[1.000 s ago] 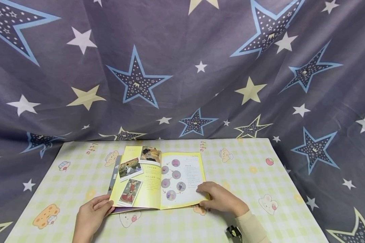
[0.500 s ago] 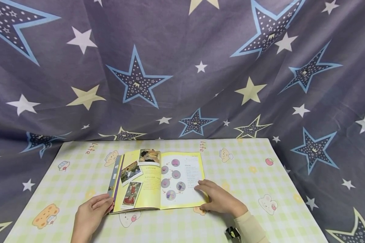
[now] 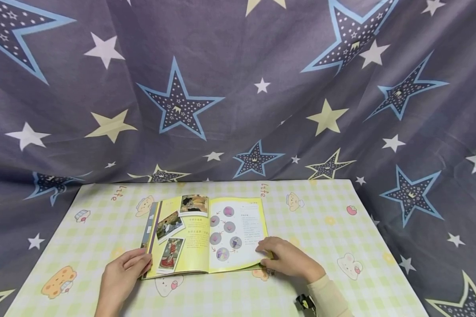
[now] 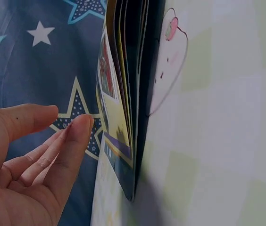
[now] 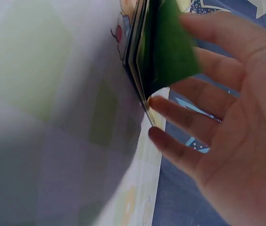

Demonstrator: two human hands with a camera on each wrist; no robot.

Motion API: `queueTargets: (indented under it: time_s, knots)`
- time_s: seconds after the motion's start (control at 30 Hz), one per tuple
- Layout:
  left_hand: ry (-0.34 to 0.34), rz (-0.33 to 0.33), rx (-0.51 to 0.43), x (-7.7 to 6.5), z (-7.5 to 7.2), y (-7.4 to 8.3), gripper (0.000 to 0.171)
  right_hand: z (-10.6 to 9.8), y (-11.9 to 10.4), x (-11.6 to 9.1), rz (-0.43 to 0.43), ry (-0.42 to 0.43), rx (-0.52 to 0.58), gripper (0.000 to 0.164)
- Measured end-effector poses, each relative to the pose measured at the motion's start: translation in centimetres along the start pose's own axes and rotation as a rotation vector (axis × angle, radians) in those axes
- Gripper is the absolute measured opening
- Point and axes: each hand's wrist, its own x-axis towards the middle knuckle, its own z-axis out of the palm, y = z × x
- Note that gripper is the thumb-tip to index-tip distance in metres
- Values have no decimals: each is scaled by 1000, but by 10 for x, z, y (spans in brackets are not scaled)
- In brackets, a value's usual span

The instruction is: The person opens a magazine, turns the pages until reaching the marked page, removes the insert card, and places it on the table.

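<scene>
An open picture book (image 3: 226, 235) lies on the table. Its left page (image 3: 196, 259) is yellow with photos, and its right page (image 3: 242, 259) shows round pictures joined by arrows. My left hand (image 3: 120, 273) is at the book's lower left edge, and in the left wrist view its thumb and fingers are slightly bent and hold nothing. At the right edge, my right hand (image 3: 289, 259) has its thumb at the raised lower corner of the right page and its fingers over the page's edge. The page's green underside (image 5: 173, 52) shows against the thumb in the right wrist view.
The table (image 3: 361, 286) has a green checked cover with printed cartoon figures. Behind it hangs a dark curtain (image 3: 230, 132) with stars. A black device (image 3: 304, 303) is at the right wrist, by a beige sleeve (image 3: 329, 295).
The left page came down flat onto the pages beneath it. The right page's lower corner then rose at my right hand, showing green below. My left hand shifted slightly right.
</scene>
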Motion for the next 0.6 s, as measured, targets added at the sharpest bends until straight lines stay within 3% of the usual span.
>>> queueTargets:
  time_s: [0.13,0.33,0.6]
  knots:
    - [-22,38,-4,-1,5,6,41,0,0,1,-23,138,18,30]
    - [-87,104,0,-3,14,16,40,3,-1,5,-34,390,-91,35]
    - [-148,163,-10,-5,40,29,35,7,-9,15,-63,473,-38,37]
